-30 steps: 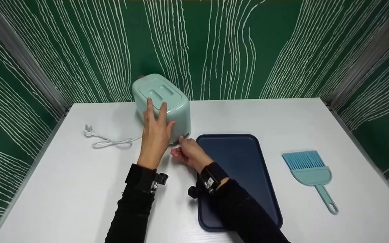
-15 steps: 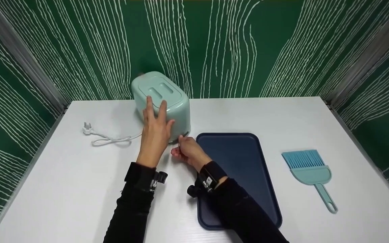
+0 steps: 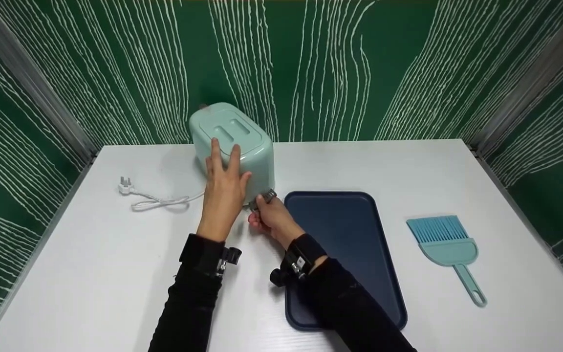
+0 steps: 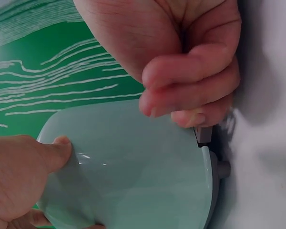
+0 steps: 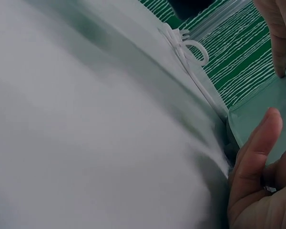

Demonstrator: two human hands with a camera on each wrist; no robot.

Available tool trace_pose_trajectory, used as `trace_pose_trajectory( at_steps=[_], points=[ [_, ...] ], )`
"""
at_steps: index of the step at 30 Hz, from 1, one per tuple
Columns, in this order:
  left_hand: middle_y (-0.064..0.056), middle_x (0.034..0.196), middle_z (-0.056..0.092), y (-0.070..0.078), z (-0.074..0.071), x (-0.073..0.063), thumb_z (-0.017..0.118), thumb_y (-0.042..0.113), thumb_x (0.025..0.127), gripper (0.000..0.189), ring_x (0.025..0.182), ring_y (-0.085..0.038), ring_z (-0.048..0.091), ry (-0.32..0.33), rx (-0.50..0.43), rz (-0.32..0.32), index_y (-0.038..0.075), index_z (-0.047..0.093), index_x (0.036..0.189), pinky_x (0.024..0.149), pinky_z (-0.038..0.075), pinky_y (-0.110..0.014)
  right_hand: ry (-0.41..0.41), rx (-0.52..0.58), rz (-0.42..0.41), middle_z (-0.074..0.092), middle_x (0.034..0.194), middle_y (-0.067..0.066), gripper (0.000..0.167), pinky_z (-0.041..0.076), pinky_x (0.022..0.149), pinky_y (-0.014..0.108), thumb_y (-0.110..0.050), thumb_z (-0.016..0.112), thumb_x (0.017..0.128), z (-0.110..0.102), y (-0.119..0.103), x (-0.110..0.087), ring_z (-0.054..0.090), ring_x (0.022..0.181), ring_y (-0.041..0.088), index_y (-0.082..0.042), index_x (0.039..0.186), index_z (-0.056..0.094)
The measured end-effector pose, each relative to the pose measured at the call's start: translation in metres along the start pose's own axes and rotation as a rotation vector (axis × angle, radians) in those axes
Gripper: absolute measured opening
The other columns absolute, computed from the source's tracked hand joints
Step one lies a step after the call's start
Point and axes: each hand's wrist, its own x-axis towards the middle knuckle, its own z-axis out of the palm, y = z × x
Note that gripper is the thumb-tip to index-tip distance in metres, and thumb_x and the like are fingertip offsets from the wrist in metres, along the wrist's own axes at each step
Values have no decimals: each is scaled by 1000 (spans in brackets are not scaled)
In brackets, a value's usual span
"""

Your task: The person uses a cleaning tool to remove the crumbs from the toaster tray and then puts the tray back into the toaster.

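Note:
A pale mint toaster (image 3: 258, 168) with a closed lid stands near the back of the white table. My left hand (image 3: 224, 198) rests on its near end, fingers straight and spread up to the lid, thumb against the end wall. Low at that same end, my right hand (image 3: 279, 219) pinches a grey crumb tray (image 3: 269, 194) that sticks out a little from the toaster's base. In the left wrist view the curled right fingers (image 4: 195, 71) hide most of the tray; a small grey corner shows below them. The right wrist view shows little of the grip.
Left of the toaster lies its white cord, bundled, with a plug (image 3: 125, 187). A dark blue tray (image 3: 345, 215) sits under my right forearm. Further right are a teal brush and dustpan (image 3: 450, 250). A green wall with white lines (image 3: 330, 73) stands behind the table.
The grey crumb tray has come out slightly from the toaster's base, toward my right hand. My left hand stays in place on the toaster.

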Motion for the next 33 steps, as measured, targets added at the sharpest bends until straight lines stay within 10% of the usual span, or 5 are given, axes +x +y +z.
trace_pose_trajectory(
  at_steps=[33],
  points=[
    [-36, 174, 13, 1, -3, 0, 66, 25, 108, 62, 147, -70, 36, -21, -25, 3, 6, 42, 162, 113, 49, -68, 67, 126, 30, 71, 71, 14, 32, 62, 58, 20, -10, 41, 115, -3, -9, -19, 76, 58, 17, 16, 127, 56]
  ],
)
